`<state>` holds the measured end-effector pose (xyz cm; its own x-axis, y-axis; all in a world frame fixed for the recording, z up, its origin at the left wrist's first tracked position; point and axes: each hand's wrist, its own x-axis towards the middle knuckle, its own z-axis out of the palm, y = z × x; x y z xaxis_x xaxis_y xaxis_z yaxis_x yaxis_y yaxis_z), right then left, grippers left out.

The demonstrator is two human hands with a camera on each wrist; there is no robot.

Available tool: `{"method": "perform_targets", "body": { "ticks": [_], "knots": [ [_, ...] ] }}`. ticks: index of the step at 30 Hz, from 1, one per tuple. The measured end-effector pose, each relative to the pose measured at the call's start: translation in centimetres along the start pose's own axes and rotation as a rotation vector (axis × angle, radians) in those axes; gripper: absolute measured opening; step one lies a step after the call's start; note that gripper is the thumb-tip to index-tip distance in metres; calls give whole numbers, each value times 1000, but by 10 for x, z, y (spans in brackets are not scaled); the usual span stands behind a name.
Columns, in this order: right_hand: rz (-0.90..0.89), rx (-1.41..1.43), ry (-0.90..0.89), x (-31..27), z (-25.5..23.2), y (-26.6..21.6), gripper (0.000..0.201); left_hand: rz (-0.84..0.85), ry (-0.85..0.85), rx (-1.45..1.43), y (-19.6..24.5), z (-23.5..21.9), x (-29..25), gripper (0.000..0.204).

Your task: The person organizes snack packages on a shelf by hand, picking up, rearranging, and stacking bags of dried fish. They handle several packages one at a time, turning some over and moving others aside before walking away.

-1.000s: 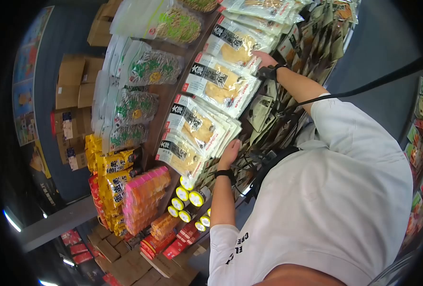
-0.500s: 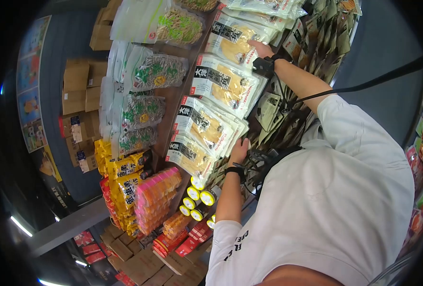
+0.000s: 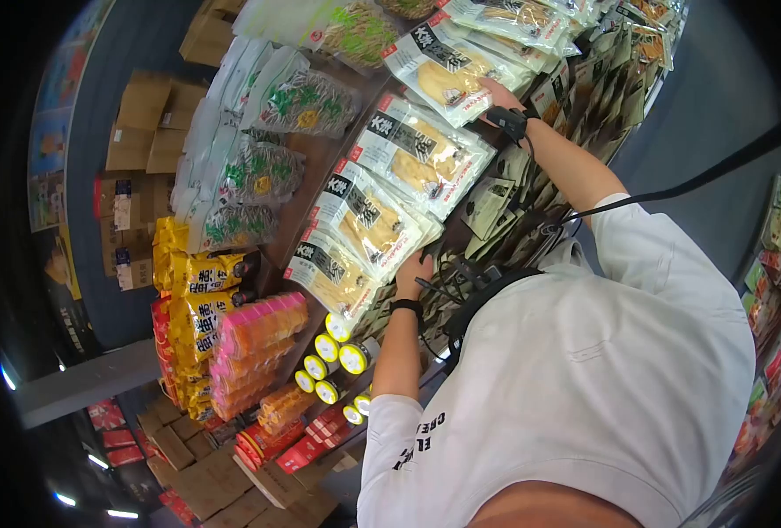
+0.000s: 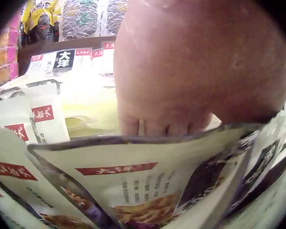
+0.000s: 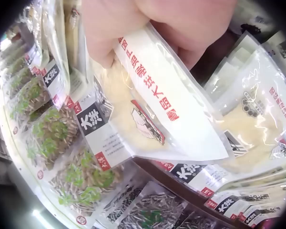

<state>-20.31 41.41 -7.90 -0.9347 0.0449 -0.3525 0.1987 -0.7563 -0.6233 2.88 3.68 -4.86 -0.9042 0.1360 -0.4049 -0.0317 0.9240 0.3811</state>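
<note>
White flat packets with black labels and pale dried food lie in overlapping piles on the shelf. My right hand (image 3: 501, 97) pinches the near edge of one packet (image 3: 450, 81), thumb on top; in the right wrist view that packet (image 5: 193, 131) is tilted over its neighbours. My left hand (image 3: 410, 275) is at the near edge of the lower pile (image 3: 368, 224). In the left wrist view the left hand (image 4: 195, 67) points down behind a dark-edged pouch (image 4: 133, 176). Its fingertips are hidden there, so I cannot tell whether they grip.
Dark-edged pouches (image 3: 491, 207) stand in rows along the shelf's near side. Bags of small dried fish (image 3: 267, 167), yellow bags (image 3: 201, 304), pink-topped packs (image 3: 258, 339) and yellow-rimmed tubs (image 3: 355, 358) flank the piles. A black cable (image 3: 681, 176) crosses before my right arm.
The packet in my right hand has turned and its edge has come up from the pile. My left hand has stayed by the lower pile's near edge. The head view has shifted slightly.
</note>
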Motion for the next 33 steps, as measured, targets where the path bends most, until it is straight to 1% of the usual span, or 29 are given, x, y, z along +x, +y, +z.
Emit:
{"method": "perform_targets", "body": {
  "ticks": [1,2,3,5,6,7,8,9,10,11,13,14,15,17,18,19,20,21,22,24,25,26,27,28,30,31,32,33],
  "knots": [
    [6,-7,-5,-12,9,-6,41,15,22,-9,-3,3,-1,46],
    [63,37,28,-22,16,-10,43,89,51,-23,-6,6,-3,45],
    [122,82,61,-28,21,-9,45,79,51,-25,-3,2,-7,45],
    [133,87,36,1,4,11,45,-49,-307,-325,16,-23,-15,44],
    [19,20,56,14,-3,19,43,-34,-343,-331,22,-32,-20,42],
    [-95,-44,77,12,3,17,41,-38,-342,-328,26,-38,-26,42],
    [-92,-38,77,10,6,12,41,-27,-277,-384,29,-44,-34,41],
    [5,84,25,-14,28,-9,45,-16,-213,-439,28,-47,-42,40],
    [100,209,-28,-27,43,-21,48,33,-126,-445,8,-39,-46,38],
    [103,216,-25,-17,44,-20,48,29,-129,-439,9,-42,-55,38],
    [-194,-258,138,12,41,-15,52,-162,25,-526,13,-51,-76,37],
    [-340,-495,219,21,38,-9,54,-209,-11,-558,-26,-36,-77,35],
    [-340,-487,219,24,39,-4,54,-209,-10,-550,-26,-39,-86,35],
    [-199,-325,711,28,48,1,53,-294,96,-670,-20,-44,-105,35],
    [-295,-230,606,15,51,-1,49,-267,146,-710,-32,-39,-109,35],
    [-333,-255,449,37,31,13,47,-236,188,-659,-29,-42,-114,34],
    [-334,-134,443,42,30,13,45,-257,193,-683,-28,-44,-118,35],
    [-329,-15,442,42,31,13,49,-282,190,-708,-28,-44,-122,35],
    [-360,103,462,33,43,10,44,-274,190,-705,-30,-43,-123,35],
    [-348,124,465,17,57,1,41,-303,206,-800,-28,-44,-124,36],
    [-330,138,462,12,60,-2,38,-298,196,-799,-25,-47,-124,36],
    [-351,132,481,11,61,-1,43,-276,199,-826,-23,-50,-124,37],
    [-357,126,487,12,60,-1,43,-255,205,-855,-21,-53,-125,37],
    [-347,143,441,12,58,0,44,-220,194,-852,-24,-55,-122,37],
    [-343,149,333,4,58,-2,44,-212,180,-856,-18,-61,-122,37],
    [-350,143,339,-3,60,-5,44,-205,175,-858,-15,-65,-120,37],
    [-358,176,266,-10,63,-8,42,-189,166,-807,-20,-64,-117,36],
    [-366,207,191,-17,65,-10,39,-184,160,-815,-19,-65,-114,36]
  ]
}}
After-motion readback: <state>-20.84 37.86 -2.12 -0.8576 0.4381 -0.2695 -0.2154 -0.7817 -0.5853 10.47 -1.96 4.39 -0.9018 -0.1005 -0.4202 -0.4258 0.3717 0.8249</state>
